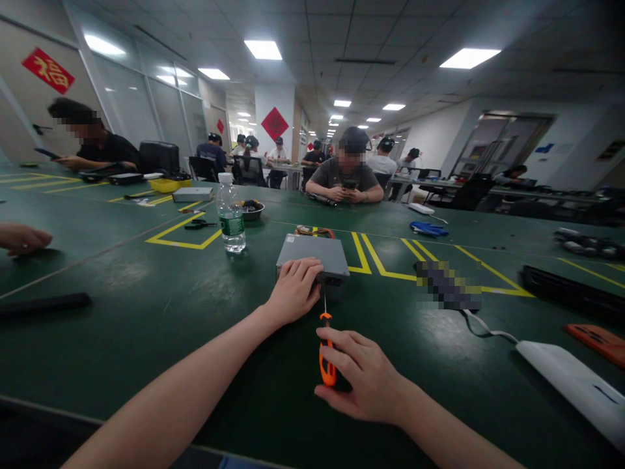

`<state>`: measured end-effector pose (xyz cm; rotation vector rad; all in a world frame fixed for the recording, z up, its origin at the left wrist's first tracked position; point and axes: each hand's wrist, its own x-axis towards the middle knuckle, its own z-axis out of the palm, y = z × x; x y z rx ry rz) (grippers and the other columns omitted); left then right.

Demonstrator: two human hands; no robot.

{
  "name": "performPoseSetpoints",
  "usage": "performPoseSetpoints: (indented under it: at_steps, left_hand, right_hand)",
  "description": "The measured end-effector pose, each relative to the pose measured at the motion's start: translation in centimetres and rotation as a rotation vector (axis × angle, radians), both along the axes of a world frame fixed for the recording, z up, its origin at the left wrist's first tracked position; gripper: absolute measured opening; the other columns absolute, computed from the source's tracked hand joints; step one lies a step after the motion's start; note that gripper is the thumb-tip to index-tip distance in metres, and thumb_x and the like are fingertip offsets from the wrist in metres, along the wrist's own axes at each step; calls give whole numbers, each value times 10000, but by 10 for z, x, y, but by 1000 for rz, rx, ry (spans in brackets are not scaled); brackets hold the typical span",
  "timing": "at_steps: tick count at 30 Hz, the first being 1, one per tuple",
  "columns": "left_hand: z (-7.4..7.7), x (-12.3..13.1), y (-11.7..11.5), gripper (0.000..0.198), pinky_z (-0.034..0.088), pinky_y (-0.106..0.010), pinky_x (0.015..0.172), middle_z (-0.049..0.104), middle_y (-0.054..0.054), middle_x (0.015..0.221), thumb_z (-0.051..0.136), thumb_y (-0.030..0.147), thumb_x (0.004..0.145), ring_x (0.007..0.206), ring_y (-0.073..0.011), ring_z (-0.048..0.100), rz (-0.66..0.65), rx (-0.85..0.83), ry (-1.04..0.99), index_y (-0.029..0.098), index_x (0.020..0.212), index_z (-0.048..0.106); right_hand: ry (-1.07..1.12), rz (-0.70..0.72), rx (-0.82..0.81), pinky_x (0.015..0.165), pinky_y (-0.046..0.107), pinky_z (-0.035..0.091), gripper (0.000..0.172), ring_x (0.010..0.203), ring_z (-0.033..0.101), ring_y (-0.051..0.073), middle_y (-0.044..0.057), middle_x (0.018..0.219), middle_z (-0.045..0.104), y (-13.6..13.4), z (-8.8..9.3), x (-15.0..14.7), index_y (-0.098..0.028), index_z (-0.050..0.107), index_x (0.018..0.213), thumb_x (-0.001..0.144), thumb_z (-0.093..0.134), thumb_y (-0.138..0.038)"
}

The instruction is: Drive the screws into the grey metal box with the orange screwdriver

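Note:
A grey metal computer power supply (312, 251) lies on the green table, with coloured cables (315, 231) coming out behind it. My left hand (296, 290) grips its near left corner, fingers over the top and thumb at the front side. In my right hand (364, 374) is a screwdriver (327, 365) with an orange and black handle, held between fingers and thumb. Its thin shaft points away from me and meets the near side of the power supply. The very tip cannot be made out there.
A water bottle (231, 218) stands left of the power supply, near a bowl (252, 209). On the right lie a white power bank (571, 374) with a cable, an orange phone-like object (598, 342) and blue gloves (428, 228). A person (349, 169) sits opposite; another person's hand (22, 239) rests at left.

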<state>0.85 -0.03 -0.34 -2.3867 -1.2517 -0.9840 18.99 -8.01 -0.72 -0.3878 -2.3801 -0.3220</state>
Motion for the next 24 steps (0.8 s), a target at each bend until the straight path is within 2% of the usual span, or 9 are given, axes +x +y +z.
performPoseSetpoints:
  at_steps: [4,10,16,21,24]
  left_hand:
    - [0,0,0,343,313,-384,938,520,-74,1202,472,200,811,1148,-213,434,-3,9,12,180,1153,453]
    - [0,0,-1,355,327,-377,925,521,-56,1202,484,217,808,1115,-225,424,3,20,4,198,1162,464]
    - [1,0,-1,340,322,-379,932,522,-48,1207,462,205,819,1110,-222,414,6,14,-6,199,1159,469]
    - [1,0,-1,327,326,-386,931,527,-51,1197,476,207,811,1104,-226,417,16,4,-26,201,1138,483]
    - [0,0,-1,318,334,-390,919,532,-53,1183,477,207,810,1090,-226,424,22,-1,-35,206,1128,490]
  right_hand:
    - [-85,-24,21,730,342,504,309,947,576,219,180,1061,580,-2,6,-1,-126,514,1110,851,458,-283]
    - [-56,-14,86,708,314,491,226,893,585,189,159,1003,613,0,1,-1,-123,560,964,840,529,-309]
    - [-42,-43,46,700,321,492,246,879,585,189,155,1025,604,1,0,0,-137,550,972,826,547,-335]
    - [-88,-37,78,716,313,498,214,904,580,194,153,1005,591,0,3,-1,-165,569,996,843,533,-310]
    - [-47,-35,6,734,323,507,247,929,568,211,165,1019,566,-1,4,1,-144,570,985,844,503,-335]
